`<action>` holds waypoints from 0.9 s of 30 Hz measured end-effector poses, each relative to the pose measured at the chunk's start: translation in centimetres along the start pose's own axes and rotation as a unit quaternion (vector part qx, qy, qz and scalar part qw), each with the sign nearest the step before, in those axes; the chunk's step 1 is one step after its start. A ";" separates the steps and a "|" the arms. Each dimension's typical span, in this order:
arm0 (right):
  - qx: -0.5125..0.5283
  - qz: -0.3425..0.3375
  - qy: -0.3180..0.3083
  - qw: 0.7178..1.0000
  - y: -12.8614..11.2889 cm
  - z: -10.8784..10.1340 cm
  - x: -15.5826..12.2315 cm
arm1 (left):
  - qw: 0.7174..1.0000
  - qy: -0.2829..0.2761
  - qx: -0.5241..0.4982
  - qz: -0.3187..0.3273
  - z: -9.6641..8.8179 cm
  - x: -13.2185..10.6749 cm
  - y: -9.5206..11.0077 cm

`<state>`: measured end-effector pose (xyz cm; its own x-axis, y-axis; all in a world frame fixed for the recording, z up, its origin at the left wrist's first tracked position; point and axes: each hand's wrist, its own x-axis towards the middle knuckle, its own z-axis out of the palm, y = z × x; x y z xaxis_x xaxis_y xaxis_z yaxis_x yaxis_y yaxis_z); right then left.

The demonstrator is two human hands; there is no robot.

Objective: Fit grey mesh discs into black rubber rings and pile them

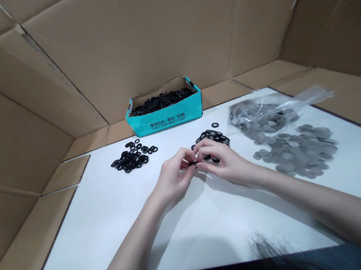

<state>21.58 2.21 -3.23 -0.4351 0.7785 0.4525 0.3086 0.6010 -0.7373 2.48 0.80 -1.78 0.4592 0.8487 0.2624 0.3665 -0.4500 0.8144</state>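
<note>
Over the middle of the white table, my left hand (176, 173) pinches a small black ring (193, 163) between thumb and fingers. My right hand (221, 158) closes on the ring's other side, its fingertips meeting those of the left. Whether a grey disc is also between the fingers is hidden. Just behind my right hand lies a pile of black rings with grey centres (213, 134), partly covered by the fingers. To the left is a heap of bare black rings (129, 161). Thin grey round discs (304, 150) lie spread out on the right.
A turquoise box (167, 118) full of black rings stands at the back. Behind the loose discs, a clear plastic bag (260, 114) holds more grey discs. Cardboard walls (148, 33) enclose the table (91, 244) at the back and sides.
</note>
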 end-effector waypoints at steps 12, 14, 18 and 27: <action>-0.063 -0.039 0.007 0.997 0.3 -0.1 0.0 | 0.996 0.060 -0.069 -0.018 -0.3 0.2 -0.3; -0.060 -0.035 0.009 0.998 0.3 -0.2 0.0 | 0.995 0.073 -0.072 -0.012 -0.3 0.3 -0.3; -0.054 -0.031 0.014 0.998 0.1 -0.4 0.1 | 0.995 0.077 -0.067 -0.005 -0.2 0.3 -0.1; -0.016 -0.024 0.009 1.000 -0.1 -0.1 0.1 | 0.998 0.041 -0.049 -0.003 0.1 0.1 -0.2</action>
<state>21.56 2.22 -3.05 -0.4343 0.7521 0.4957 0.3147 0.6423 -0.6989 2.48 0.94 -1.99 0.3888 0.8725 0.2959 0.2860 -0.4196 0.8615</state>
